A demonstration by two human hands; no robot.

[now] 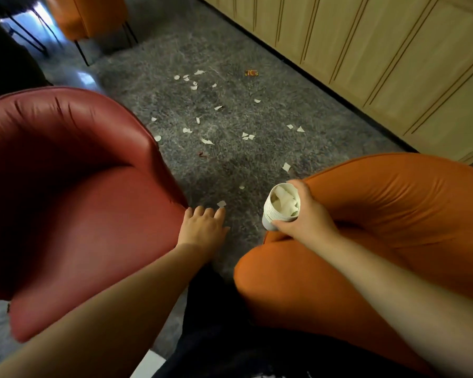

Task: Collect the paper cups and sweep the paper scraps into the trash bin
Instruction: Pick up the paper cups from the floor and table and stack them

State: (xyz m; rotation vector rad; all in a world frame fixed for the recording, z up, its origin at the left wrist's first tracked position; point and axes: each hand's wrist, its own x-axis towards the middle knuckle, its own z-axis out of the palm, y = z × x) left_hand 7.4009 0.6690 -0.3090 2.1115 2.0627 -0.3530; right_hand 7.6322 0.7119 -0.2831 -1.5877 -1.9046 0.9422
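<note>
Right hand (302, 214) fingers clamped round stacked white paper cups (281, 207); left hand (204, 223) fingers spread, reaching small white paper scrap (221, 204) on grey carpet (230, 118). I'd pinch scrap's edge, drop into cups.

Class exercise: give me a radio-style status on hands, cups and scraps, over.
Right hand grips stacked paper cups, scraps inside. Left hand open, reaching for nearest scrap. Many scraps on carpet between two chairs. No bin seen.

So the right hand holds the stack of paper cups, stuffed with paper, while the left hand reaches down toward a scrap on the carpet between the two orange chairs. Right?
Not quite: only one chair is orange. The head view shows a dark red chair on the left and an orange chair on the right. The rest stands: the right hand holds the stack of paper cups, and the left hand reaches toward a scrap on the carpet.
</note>
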